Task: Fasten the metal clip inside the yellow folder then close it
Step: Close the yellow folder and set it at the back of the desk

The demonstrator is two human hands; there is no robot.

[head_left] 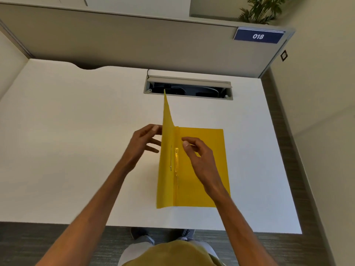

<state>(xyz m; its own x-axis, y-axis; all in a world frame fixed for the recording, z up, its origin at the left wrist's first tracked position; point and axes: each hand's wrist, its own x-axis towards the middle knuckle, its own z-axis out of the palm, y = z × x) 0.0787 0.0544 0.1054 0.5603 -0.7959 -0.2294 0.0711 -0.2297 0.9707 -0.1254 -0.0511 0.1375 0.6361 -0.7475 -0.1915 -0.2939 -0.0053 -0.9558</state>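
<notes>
Head view: one yellow folder (201,169) lies on the white table (76,131), just in front of the person, right of centre.
Folder state: back half flat on the table; front cover (167,150) stands almost upright from the spine, its top corner reaching toward the cable hatch (188,87).
Metal clip (176,160): one fastener strip along the spine, yellowish with a thin silver prong beside it; whether it is already pressed flat is too fine to tell.
Left hand (143,144): fingers spread loosely behind the raised cover, thumb tip at its edge, steadying rather than gripping.
Right hand (197,156): thumb and forefinger pinched close together just right of the spine above the clip; whether they hold anything I cannot tell.
Risk, cover: held only lightly, it could flop down over the clip before the clip is fastened.
Risk, clip: a prong left standing would likely keep the folder from closing flat, or crease the cover.
Risk, slip: the folder may slide on the smooth table if pressed from one side.
Count: one folder, one clip, two hands, one hatch, one blue sign (258,36), one plant (261,9).
</notes>
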